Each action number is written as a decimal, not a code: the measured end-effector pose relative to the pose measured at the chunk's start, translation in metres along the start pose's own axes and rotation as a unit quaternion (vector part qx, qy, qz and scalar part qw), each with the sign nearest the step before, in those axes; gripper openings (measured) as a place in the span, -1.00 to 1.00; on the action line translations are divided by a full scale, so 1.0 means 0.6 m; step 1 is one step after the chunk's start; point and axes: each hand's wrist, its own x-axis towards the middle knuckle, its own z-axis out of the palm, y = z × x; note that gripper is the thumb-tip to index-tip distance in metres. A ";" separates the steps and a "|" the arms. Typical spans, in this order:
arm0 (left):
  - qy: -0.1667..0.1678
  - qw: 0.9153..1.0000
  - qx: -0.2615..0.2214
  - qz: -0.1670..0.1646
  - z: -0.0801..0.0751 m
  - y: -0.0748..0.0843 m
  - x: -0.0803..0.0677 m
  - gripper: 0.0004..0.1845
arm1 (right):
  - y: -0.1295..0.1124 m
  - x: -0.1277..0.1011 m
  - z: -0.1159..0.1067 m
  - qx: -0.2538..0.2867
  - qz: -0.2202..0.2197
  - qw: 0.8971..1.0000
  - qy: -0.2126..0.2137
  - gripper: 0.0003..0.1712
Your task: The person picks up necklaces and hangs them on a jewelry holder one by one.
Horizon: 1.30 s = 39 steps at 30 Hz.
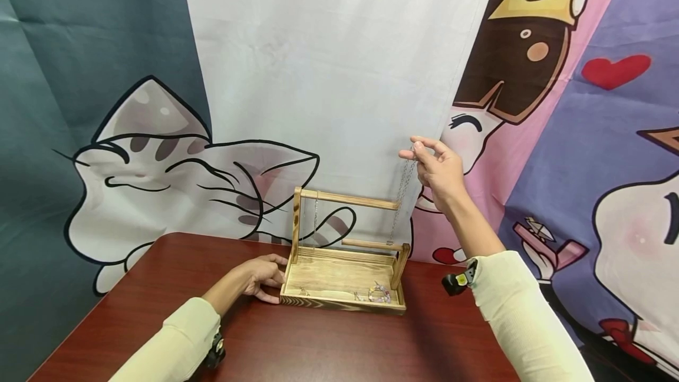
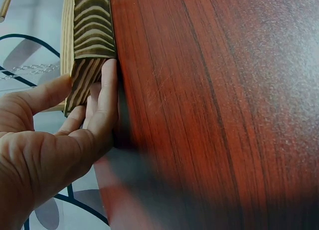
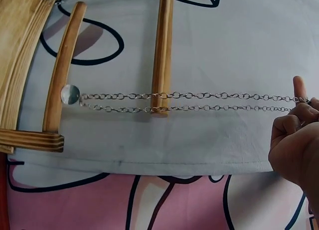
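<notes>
head view: a dark red wood-grain table [image 1: 329, 346] stands before a hanging cloth backdrop [image 1: 339, 75] printed with a grey cartoon cat, a crowned figure and a red heart. on the table sits a pale wooden jewellery stand [image 1: 345, 276], a shallow tray with an upper bar [image 1: 347, 198] and a lower bar [image 1: 371, 244]. the left hand [image 1: 262, 277] rests against the tray's left end, fingers relaxed and straight along the wood. the right hand [image 1: 440, 170], raised above the stand's right side, pinches the top of a silver chain necklace [image 1: 401, 199] that hangs past the end of the upper bar to the lower one. a second thin chain [image 1: 315, 217] hangs near the left post, and small trinkets [image 1: 378, 295] lie in the tray's front right corner.

left wrist view: only here the burnt grain of the stand's corner [image 2: 89, 45] shows close, with the left hand's fingers [image 2: 102, 115] flat against it and the thumb on the other face; the table fills the rest.

right wrist view: the necklace [image 3: 199, 101] appears as a doubled strand, crossing the tip of the upper bar [image 3: 162, 50] and ending in a clear round bead [image 3: 70, 94] at the lower bar [image 3: 62, 70]; the right hand's fingertips [image 3: 299, 98] pinch its far end.
</notes>
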 end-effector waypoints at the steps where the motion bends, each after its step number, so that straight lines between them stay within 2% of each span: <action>1: 0.000 1.000 0.000 0.000 0.000 0.000 0.000 -0.28 | -0.002 0.000 -0.001 0.001 -0.002 1.000 0.001 -0.69; 9: -0.003 1.000 0.000 -0.002 0.000 0.001 -0.001 -0.28 | -0.006 0.002 -0.005 -0.004 -0.004 1.000 0.015 -0.66; 19: -0.001 1.000 -0.001 -0.003 0.001 0.001 -0.001 -0.28 | 0.014 -0.001 -0.010 -0.014 0.015 1.000 0.015 -0.55; 29: 0.001 1.000 -0.001 -0.003 0.001 0.001 0.001 -0.28 | 0.037 -0.009 -0.007 -0.023 0.035 0.999 0.006 -0.51; 39: 0.003 1.000 -0.002 -0.004 0.001 0.001 0.001 -0.28 | 0.060 -0.014 0.002 -0.054 0.046 0.997 -0.013 -0.46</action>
